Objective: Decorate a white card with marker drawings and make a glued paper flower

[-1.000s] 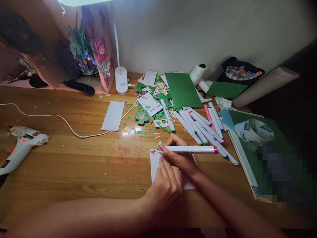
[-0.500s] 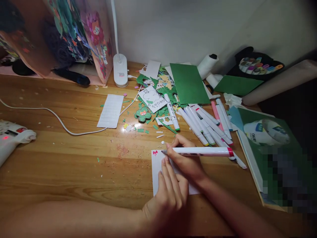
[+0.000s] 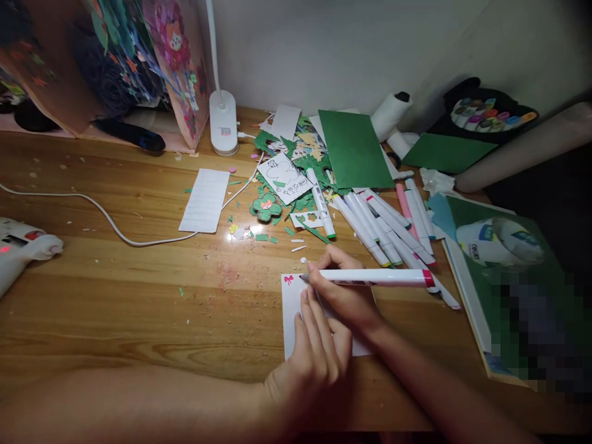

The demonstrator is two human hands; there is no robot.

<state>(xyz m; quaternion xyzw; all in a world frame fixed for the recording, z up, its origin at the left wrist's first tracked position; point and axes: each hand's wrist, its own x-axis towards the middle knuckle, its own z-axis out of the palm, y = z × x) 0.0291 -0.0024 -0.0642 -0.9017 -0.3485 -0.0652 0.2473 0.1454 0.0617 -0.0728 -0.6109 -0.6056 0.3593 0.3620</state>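
A sheet of white paper (image 3: 290,320) lies on the wooden table, with a small red bow (image 3: 288,280) drawn in its upper left corner. My left hand (image 3: 317,348) rests flat across the sheet, its fingers stretched out and pointing away from me. Just beyond it, my right hand (image 3: 349,293) grips a white marker (image 3: 388,277) with a red end. The marker lies nearly level, its tip close above or on the paper to the right of the bow; contact cannot be made out.
Several markers (image 3: 365,228) lie behind my right hand. Beyond them are a green card (image 3: 354,148) and a heap of paper scraps (image 3: 309,145). A green paper flower (image 3: 266,208) and a lined slip (image 3: 203,200) sit to the left. A tape roll (image 3: 499,240) is at right.
The view has tilted slightly, so everything sits a little higher or shifted. Both hands keep their places on the paper, and the marker tip has moved slightly toward the bow.
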